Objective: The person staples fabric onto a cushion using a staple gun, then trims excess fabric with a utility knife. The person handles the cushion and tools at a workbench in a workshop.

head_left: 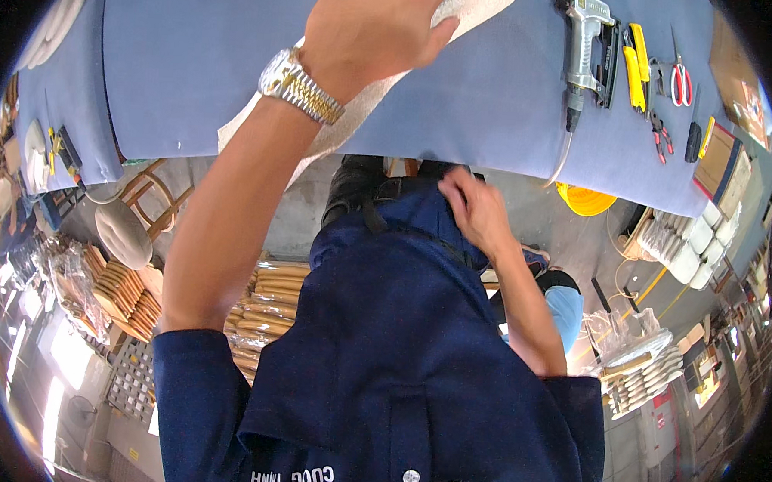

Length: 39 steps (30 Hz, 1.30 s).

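My left hand [370, 25], with a silver and gold watch [300, 86] at its wrist, is over a long strip of cream fabric [361, 124] on the blue-covered table [195, 78]. The thumb points out to the right; the other fingers run past the top edge of the picture. The strip's lower part hangs over the table's near edge. At my waist, my right hand [480, 212] is curled against my dark blue clothing [399, 328]. Its fingers are bent together and slightly blurred; whatever they may hold is hidden.
On the table's right lie a staple gun [588, 47] with its hose, a yellow cutter [636, 67], red-handled scissors [681, 82] and small pliers [660, 137]. A yellow basin [586, 200] is below the edge. A wooden chair frame [157, 192] and padded seat [123, 236] stand left.
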Each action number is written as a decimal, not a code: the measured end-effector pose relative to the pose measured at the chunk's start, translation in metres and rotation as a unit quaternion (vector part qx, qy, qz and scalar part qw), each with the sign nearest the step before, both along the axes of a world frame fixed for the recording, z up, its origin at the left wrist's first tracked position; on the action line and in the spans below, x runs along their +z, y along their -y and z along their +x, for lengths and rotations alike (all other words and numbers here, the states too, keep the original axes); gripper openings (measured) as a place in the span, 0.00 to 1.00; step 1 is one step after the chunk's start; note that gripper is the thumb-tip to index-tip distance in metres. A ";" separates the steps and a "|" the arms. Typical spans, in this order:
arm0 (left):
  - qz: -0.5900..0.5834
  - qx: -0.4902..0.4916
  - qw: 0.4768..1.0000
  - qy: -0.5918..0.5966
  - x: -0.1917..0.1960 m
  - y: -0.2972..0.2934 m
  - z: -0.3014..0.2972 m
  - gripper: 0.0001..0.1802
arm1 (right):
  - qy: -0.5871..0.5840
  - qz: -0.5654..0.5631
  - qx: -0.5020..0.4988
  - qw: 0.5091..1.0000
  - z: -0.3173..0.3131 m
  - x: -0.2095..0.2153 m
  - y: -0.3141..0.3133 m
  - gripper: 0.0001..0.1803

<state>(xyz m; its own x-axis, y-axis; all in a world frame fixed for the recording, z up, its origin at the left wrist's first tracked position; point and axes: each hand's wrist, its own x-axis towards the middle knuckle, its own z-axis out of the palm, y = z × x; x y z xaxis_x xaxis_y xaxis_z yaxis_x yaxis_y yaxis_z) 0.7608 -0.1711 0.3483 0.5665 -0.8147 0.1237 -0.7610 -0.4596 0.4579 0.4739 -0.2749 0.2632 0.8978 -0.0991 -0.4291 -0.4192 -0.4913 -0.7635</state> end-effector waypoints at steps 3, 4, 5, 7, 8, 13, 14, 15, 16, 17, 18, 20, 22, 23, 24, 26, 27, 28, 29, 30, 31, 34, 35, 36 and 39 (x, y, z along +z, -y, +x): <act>0.040 -0.001 0.999 0.000 -0.006 -0.002 0.008 0.40 | 0.045 -0.071 0.043 0.996 0.039 -0.017 -0.011 0.09; 0.049 -0.001 0.999 0.001 -0.010 -0.003 0.010 0.40 | 0.005 -0.096 0.091 0.991 0.034 -0.020 -0.015 0.10; 0.059 -0.003 0.998 0.005 -0.011 -0.002 0.013 0.40 | -0.032 -0.121 0.136 0.983 0.026 -0.030 -0.018 0.10; 0.102 -0.005 0.994 -0.032 0.007 0.001 0.017 0.41 | -0.122 -0.134 0.223 0.958 0.020 -0.049 -0.016 0.12; 0.125 -0.003 0.991 -0.052 0.014 0.002 0.018 0.41 | -0.178 -0.121 0.261 0.941 0.015 -0.058 -0.013 0.13; 0.061 0.044 0.997 -0.010 -0.007 0.002 0.004 0.37 | -0.001 -0.044 0.197 0.979 0.083 -0.003 -0.043 0.14; 0.029 0.051 0.998 0.036 -0.014 0.002 0.001 0.39 | 0.054 0.032 0.233 0.970 0.093 -0.002 -0.058 0.15; 0.015 0.051 0.997 0.053 -0.016 0.003 -0.001 0.34 | 0.029 0.030 0.341 0.939 0.099 -0.006 -0.076 0.19; 0.014 0.054 0.998 0.009 -0.007 0.004 -0.003 0.31 | -0.064 -0.031 0.460 0.885 0.114 0.012 -0.093 0.22; 0.049 0.044 0.998 -0.017 0.000 0.007 -0.002 0.28 | -0.093 -0.053 0.498 0.860 0.113 0.013 -0.104 0.25; -0.003 0.060 0.998 -0.025 -0.008 0.011 -0.006 0.27 | -0.048 -0.056 0.485 0.871 0.102 -0.003 -0.111 0.30; -0.069 0.017 0.997 -0.020 -0.019 0.025 -0.012 0.32 | 0.171 0.104 0.372 0.907 0.096 -0.038 -0.107 0.32; 0.005 0.020 0.998 -0.064 -0.001 0.016 -0.015 0.38 | 0.123 0.060 0.472 0.871 0.098 -0.027 -0.101 0.29; 0.004 0.038 0.998 -0.053 -0.006 0.009 -0.019 0.39 | 0.132 -0.039 0.538 0.831 0.082 -0.064 -0.096 0.25; 0.001 0.053 0.998 -0.022 -0.023 0.015 -0.021 0.41 | 0.109 -0.094 0.576 0.805 0.078 -0.082 -0.092 0.25; 0.006 0.052 0.999 0.008 -0.030 0.021 -0.017 0.43 | 0.072 -0.110 0.592 0.795 0.081 -0.091 -0.091 0.24; 0.018 0.046 0.999 0.009 -0.024 0.017 -0.016 0.44 | 0.061 -0.112 0.595 0.794 0.083 -0.093 -0.089 0.24; 0.012 0.058 0.998 0.006 -0.031 0.011 -0.018 0.44 | 0.052 -0.102 0.609 0.784 0.080 -0.096 -0.090 0.24; -0.007 0.051 0.999 0.008 -0.033 0.013 -0.019 0.43 | 0.041 -0.105 0.611 0.784 0.079 -0.096 -0.086 0.24; -0.026 0.044 0.999 0.009 -0.033 0.017 -0.019 0.43 | 0.035 -0.113 0.614 0.781 0.080 -0.097 -0.081 0.24; -0.024 0.044 0.999 0.009 -0.031 0.023 -0.018 0.43 | 0.031 -0.115 0.614 0.781 0.081 -0.098 -0.077 0.24; -0.014 0.061 0.998 0.000 -0.032 0.023 -0.018 0.41 | 0.027 -0.111 0.624 0.773 0.082 -0.102 -0.076 0.24; -0.010 0.054 0.998 0.003 -0.030 0.024 -0.020 0.41 | 0.025 -0.110 0.623 0.774 0.080 -0.102 -0.076 0.23; -0.005 0.048 0.999 0.005 -0.027 0.026 -0.022 0.40 | 0.025 -0.107 0.623 0.775 0.080 -0.103 -0.075 0.23; 0.012 0.032 0.999 -0.007 -0.017 0.019 -0.020 0.41 | 0.037 -0.089 0.626 0.774 0.084 -0.110 -0.076 0.23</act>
<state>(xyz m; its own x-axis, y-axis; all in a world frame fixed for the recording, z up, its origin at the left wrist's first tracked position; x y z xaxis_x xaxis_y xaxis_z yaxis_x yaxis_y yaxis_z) 0.7409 -0.1902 0.3308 0.6193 -0.7791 0.0972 -0.7234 -0.5180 0.4564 0.5580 -0.1987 0.1534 0.3585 0.8172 -0.4514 0.5125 -0.5764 -0.6365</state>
